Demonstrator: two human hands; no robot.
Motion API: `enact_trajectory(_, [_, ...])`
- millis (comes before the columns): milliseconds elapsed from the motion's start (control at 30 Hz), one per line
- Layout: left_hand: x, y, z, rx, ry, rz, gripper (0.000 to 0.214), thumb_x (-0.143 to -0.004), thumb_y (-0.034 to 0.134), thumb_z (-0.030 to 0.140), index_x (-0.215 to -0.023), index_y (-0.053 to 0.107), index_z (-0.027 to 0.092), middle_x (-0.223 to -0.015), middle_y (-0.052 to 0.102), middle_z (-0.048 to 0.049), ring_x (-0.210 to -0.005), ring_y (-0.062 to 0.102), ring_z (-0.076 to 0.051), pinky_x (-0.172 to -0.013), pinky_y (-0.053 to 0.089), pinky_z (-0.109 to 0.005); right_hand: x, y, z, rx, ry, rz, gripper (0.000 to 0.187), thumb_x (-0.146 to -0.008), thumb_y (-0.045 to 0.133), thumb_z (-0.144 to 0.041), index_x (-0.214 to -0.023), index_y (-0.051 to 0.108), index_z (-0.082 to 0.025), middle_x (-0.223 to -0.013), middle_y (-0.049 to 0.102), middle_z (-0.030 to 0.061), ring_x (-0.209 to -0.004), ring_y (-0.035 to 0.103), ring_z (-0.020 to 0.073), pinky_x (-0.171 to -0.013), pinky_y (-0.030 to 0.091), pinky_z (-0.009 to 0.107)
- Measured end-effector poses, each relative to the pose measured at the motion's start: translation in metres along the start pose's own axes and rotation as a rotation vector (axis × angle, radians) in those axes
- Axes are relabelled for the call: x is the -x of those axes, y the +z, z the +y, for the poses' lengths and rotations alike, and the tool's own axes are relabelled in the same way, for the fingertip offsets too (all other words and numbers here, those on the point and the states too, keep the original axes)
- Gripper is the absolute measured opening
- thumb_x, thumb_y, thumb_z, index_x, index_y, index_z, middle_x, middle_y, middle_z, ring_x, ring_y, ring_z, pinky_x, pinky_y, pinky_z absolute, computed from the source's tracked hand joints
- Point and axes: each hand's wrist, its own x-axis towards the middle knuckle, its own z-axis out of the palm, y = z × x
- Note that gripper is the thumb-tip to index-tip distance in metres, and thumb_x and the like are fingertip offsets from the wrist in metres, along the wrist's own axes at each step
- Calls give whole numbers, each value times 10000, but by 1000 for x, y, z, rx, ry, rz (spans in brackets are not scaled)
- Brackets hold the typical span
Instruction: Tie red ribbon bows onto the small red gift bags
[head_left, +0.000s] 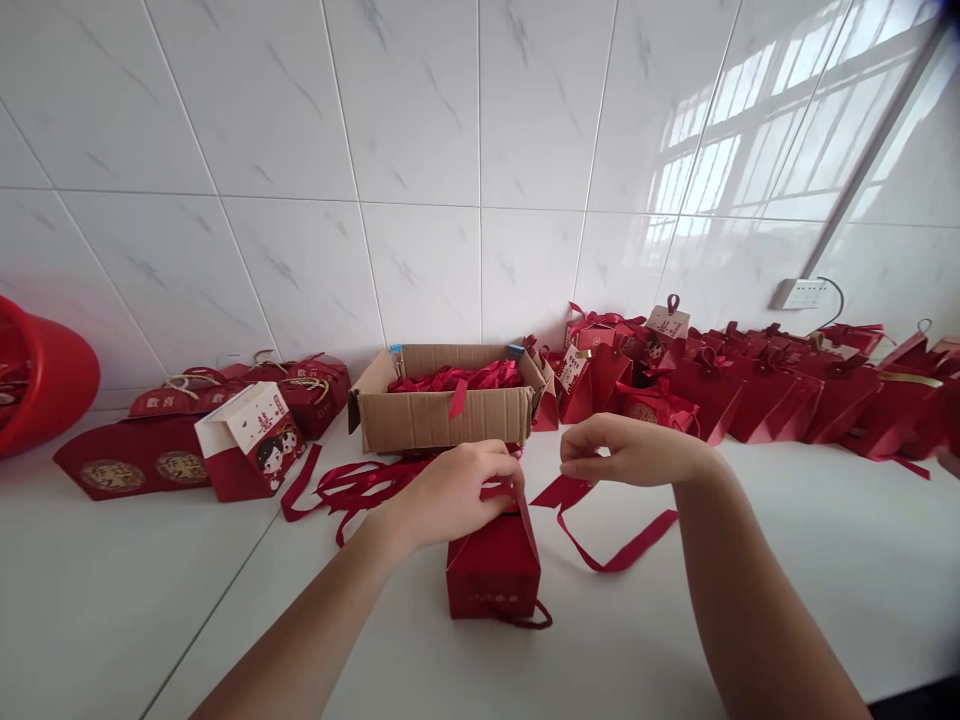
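A small red gift box (495, 575) with a peaked top stands upright in front of me, a dark red cord loop hanging at its lower right. My left hand (469, 490) pinches the top of this box; its fingertips partly hide the upper edge. To the right, my right hand (619, 450) grips a red ribbon (626, 555) between thumb and fingers. One ribbon end points left toward the box, and the rest curls down over the white table. More red ribbons (360, 490) lie in a loose heap behind my left hand.
An open cardboard box (442, 420) full of red ribbons stands by the tiled wall. Finished-looking red gift boxes (750, 395) crowd the back right. Several others, including a white-roofed box (251, 440), sit at the left near a red plastic tub (71, 375). A socket (799, 294) is on the wall.
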Motion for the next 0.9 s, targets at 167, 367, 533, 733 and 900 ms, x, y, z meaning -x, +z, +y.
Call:
enact_trajectory(167, [-1,-4,-4,26,-2,-1,192,-771,507,138,-734,676,222,-847,689,-2,-780,634,-172,-662,472,-252,-5,3,-2,-36,-30,5,263,-880,509,-357,-695,526,-169,-683,529,-7,-626,469,108,-581,399,245])
enact_trajectory(367, [1,-7,0,59,-14,-7,191,-787,526,176,-768,708,232,-871,714,2,-811,649,-178,-688,485,-255,-16,9,-3,-6,-3,-2,266,-866,517,-356,-695,553,-155,-661,549,-1,-578,444,95,-535,382,235])
enact_trajectory(533, [3,-8,2,93,-23,-15,193,-812,527,220,-851,715,238,-925,726,-7,-843,655,-192,-719,491,-271,-22,13,-3,-8,11,5,244,-859,532,-331,-696,565,-153,-686,602,6,-608,506,103,-539,398,229])
enact_trajectory(733, [7,-8,6,117,-95,-59,162,-827,514,270,-957,610,251,-936,717,2,-807,647,-184,-661,462,-269,-25,14,-2,42,32,-19,245,-848,529,-348,-691,569,-164,-692,597,10,-610,509,116,-522,379,238])
enact_trajectory(900, [6,-6,5,83,-159,-59,191,-777,577,333,-902,467,238,-904,681,-6,-690,584,-164,-564,407,-255,-23,14,-3,130,57,-31,234,-831,550,-361,-694,590,-177,-695,598,15,-616,507,131,-497,363,244])
